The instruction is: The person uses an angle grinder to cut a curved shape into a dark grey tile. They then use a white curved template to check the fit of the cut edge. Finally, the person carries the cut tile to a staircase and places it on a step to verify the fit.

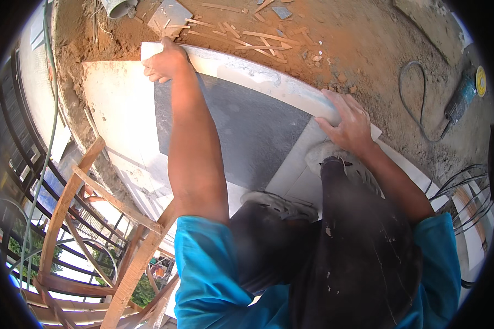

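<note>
Left arm stretched forward, the left hand (167, 61) grips the pale strip's (247, 78) left end; the right hand (348, 122), thumb spread, clasps it near the right end.

Long pale strip (230, 68) ran across the upper part of the frame

The strip was narrow and of a colour between cream and white. It went aslant, from the upper left of the frame down to the right of the upper centre, and it appeared gently curved, as the wide lens bent straight edges. Its left end showed a square corner in strong light. Toward its middle, the surface carried greyish-white smears. It was gripped near both ends, so parts of it were covered there. Whether it stood on edge or lay flat, I could not tell; its exact right end was also unclear.
</note>
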Motion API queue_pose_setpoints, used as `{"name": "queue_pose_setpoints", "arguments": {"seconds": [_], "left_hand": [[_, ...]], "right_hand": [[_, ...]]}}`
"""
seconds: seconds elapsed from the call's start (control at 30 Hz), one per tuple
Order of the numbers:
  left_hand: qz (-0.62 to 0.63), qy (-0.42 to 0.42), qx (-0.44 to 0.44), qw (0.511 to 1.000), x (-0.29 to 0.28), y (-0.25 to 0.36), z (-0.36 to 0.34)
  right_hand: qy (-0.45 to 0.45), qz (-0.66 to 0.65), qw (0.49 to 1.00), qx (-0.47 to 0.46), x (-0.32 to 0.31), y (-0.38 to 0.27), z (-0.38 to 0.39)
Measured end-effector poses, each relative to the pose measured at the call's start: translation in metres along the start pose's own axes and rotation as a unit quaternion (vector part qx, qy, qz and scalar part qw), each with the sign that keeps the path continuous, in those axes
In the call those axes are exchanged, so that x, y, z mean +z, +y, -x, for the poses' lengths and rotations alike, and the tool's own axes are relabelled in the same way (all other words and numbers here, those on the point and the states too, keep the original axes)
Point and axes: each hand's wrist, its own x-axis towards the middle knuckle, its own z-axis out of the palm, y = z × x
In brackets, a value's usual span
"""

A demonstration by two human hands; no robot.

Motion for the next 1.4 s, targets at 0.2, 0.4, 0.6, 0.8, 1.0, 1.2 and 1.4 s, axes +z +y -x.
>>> {"name": "queue_pose_setpoints", "arguments": {"seconds": [0.2,0.4,0.6,0.8,1.0,1.2,1.4], "left_hand": [[-0.022,-0.007,-0.004,1.0,-0.003,0.005,0.003],[-0.033,0.005,0.007,0.999,0.001,0.004,0.002],[-0.064,0.018,0.014,0.998,0.005,0.002,-0.003],[-0.067,0.043,0.023,0.997,0.012,0.0,-0.003],[-0.055,0.027,0.022,0.998,0.005,0.003,0.0],[-0.06,0.027,0.011,0.998,0.003,0.008,0.003],[-0.04,0.045,0.023,0.998,0.003,0.0,0.002]], "right_hand": [[-0.002,-0.001,1.0,0.015,-0.002,-0.003,-0.002],[0.006,-0.008,1.0,0.005,-0.002,-0.004,-0.002],[0.0,-0.002,1.0,0.002,-0.001,-0.001,0.0],[-0.001,-0.002,1.0,0.011,-0.001,-0.001,0.002],[-0.014,0.001,0.999,0.029,-0.001,-0.002,0.001],[-0.021,0.027,0.999,0.029,-0.002,-0.003,0.0],[-0.051,0.01,0.998,0.02,-0.002,-0.021,-0.033]]}}
